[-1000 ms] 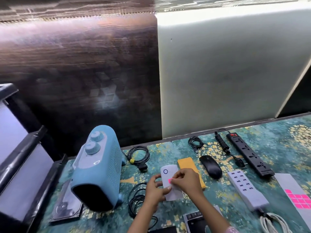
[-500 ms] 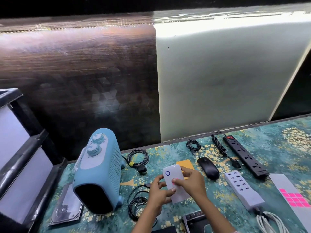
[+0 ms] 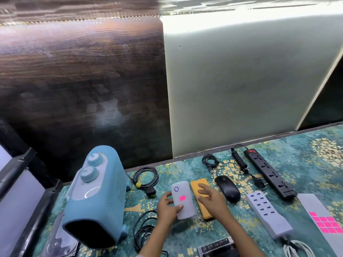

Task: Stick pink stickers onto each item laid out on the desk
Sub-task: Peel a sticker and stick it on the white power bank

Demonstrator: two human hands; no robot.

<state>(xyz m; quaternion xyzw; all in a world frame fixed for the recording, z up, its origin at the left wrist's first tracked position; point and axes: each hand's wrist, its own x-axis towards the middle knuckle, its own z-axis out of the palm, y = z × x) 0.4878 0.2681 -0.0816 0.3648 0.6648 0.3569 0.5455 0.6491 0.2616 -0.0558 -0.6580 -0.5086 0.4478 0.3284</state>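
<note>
My left hand (image 3: 168,205) grips a white power bank (image 3: 183,200) by its left edge, low over the desk. A pink sticker (image 3: 182,198) sits on its face below a blue ring. My right hand (image 3: 211,198) hovers just right of it, fingers apart, over a yellow case (image 3: 201,184). At the far right lies a grey sheet (image 3: 315,204) carrying several pink stickers (image 3: 327,224). A black mouse (image 3: 227,188), a black power strip (image 3: 269,173) and a white multi-port charger (image 3: 267,213) lie between.
A blue fan heater (image 3: 98,195) stands at the left, with a hard drive (image 3: 57,242) beside it. Coiled black cables (image 3: 146,176) (image 3: 144,232) (image 3: 210,161) lie around. A dark device (image 3: 217,247) and white cable (image 3: 297,249) sit at the near edge. A dark shelf frame (image 3: 22,175) borders the left.
My right hand has come off the power bank and moved right over the yellow case. The pink sticker it was pressing now shows on the power bank's face.
</note>
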